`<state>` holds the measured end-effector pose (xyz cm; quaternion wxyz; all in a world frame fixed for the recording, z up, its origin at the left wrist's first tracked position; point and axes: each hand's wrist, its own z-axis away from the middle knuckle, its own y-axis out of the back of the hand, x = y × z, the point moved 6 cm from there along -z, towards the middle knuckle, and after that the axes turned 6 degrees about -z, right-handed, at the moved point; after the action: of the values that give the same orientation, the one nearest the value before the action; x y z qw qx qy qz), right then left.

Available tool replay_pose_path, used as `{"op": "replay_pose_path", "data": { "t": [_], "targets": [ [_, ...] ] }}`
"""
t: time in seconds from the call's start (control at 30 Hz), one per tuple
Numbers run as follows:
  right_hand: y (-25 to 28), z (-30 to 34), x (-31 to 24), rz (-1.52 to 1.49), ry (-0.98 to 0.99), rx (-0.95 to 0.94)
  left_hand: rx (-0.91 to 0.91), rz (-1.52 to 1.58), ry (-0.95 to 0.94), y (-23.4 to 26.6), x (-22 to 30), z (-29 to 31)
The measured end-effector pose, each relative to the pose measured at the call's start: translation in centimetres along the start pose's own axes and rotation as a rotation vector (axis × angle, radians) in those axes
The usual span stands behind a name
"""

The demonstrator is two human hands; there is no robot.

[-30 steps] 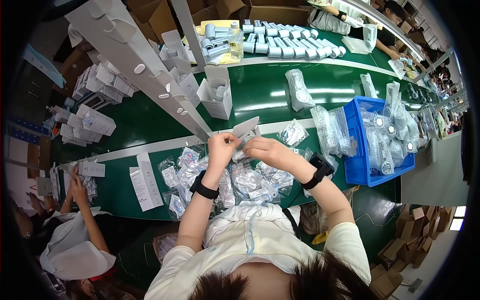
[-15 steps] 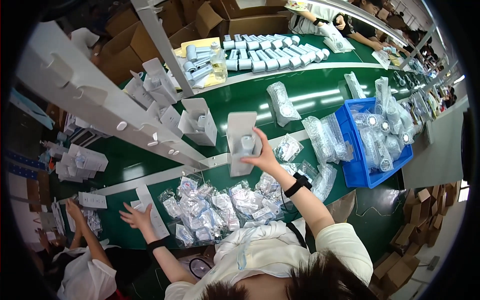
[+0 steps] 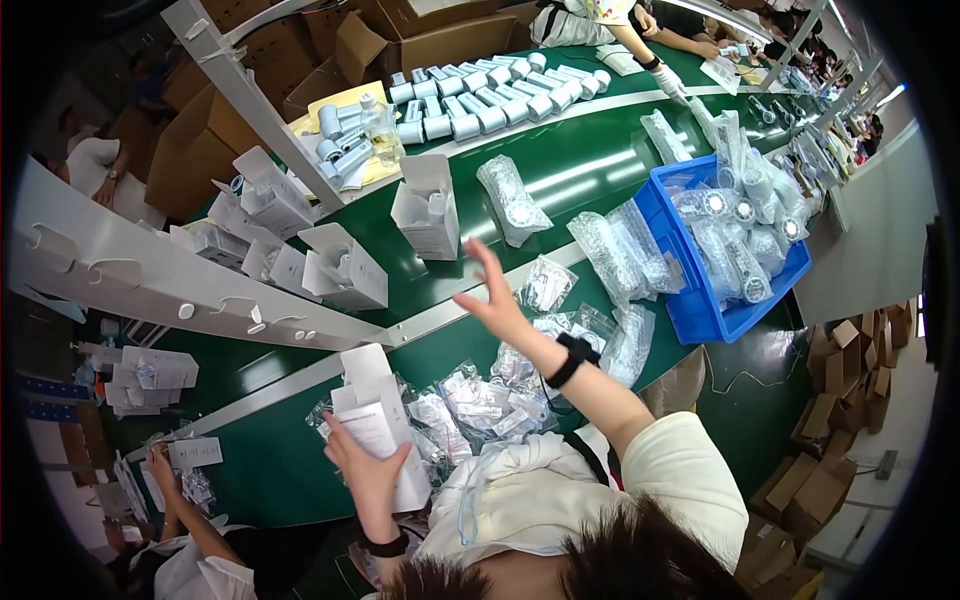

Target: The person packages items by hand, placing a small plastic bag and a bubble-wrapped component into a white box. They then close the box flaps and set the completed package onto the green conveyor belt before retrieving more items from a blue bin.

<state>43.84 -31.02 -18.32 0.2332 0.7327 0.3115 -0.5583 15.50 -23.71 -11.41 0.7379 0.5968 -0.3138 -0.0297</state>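
Note:
My left hand (image 3: 365, 470) has its fingers and thumb around a tall white box (image 3: 375, 425) with a raised flap, tilted above a heap of clear plastic bags (image 3: 490, 405) holding small white parts. My right hand (image 3: 495, 305) is empty, its fingers stretched apart over the near edge of the green conveyor. Just beyond its fingertips stands an open white box (image 3: 425, 215) with a pale cylindrical item inside. Right of that box lies a bubble-wrapped item (image 3: 515, 200). More bubble-wrapped pieces (image 3: 620, 255) lie between my right forearm and a blue bin (image 3: 725, 325).
A metal post (image 3: 170, 285) crosses at left, with open white boxes (image 3: 340, 265) behind it. Grey-blue cylindrical parts (image 3: 490, 120) stand in rows at the back, near a clear bottle (image 3: 380, 130). A co-worker's gloved hand (image 3: 670, 85) reaches in; another co-worker's hands (image 3: 165, 475) are at left.
My right hand has let go of the white box, which now stands farther back on the conveyor. My left hand has taken hold of another white box and brought it rightward over the bags.

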Motion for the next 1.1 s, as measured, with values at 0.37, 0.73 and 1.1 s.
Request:
{"op": "replay_pose_path", "data": {
  "t": [0.37, 0.73, 1.1],
  "targets": [
    [4.1, 8.5, -4.7, -0.306, -0.092, -0.153, -0.387, 0.643, -0.531, -10.5, 12.4, -3.3],
    [25.1, -0.3, 10.0, 1.236, -0.621, 0.17, -0.103, 0.426, -0.648, -12.3, 11.7, -5.9],
    [9.7, 1.5, -13.8, -0.024, 0.196, 0.526, -0.061, 0.549, -0.445, -13.9, 10.5, -4.9]
  ]
}}
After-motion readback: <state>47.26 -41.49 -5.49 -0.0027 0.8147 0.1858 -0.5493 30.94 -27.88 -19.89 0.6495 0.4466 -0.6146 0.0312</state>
